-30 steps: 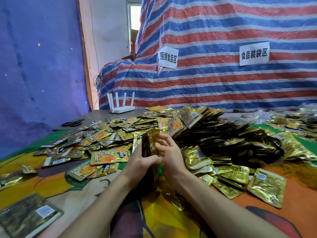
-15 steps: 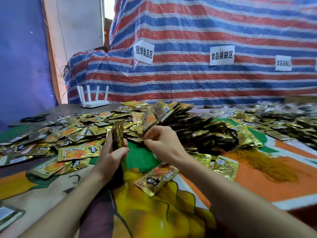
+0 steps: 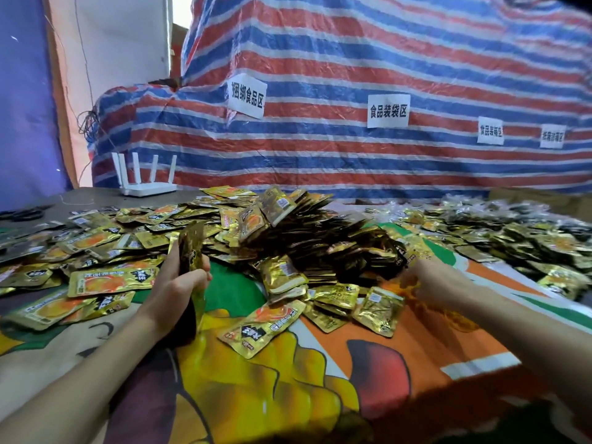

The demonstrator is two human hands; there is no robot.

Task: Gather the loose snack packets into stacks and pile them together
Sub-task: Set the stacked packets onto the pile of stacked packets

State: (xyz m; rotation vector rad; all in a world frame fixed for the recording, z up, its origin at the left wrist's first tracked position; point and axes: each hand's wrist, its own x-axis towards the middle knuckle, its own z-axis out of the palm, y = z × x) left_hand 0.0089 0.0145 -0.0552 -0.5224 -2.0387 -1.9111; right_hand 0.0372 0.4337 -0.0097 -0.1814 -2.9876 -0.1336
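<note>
1. Head view showed the left hand (image 3: 174,291) gripping a stack (image 3: 191,248) of packets upright and edge-on, fingers curled round its lower half, left of the pile (image 3: 304,241).
2. At the pile's right foot lay the right hand (image 3: 429,282), well apart from the stack. Its fingertips were blurred, so whether they pinched anything could not be told.
3. The nearest loose packet (image 3: 379,307) lay flat just beside that hand, on the side toward the stack, long axis running roughly away from the viewer.
4. Judged: the right hand was nearer it, and a pickup would have to travel leftward over the cloth (image 3: 416,347) to the stack.
</note>
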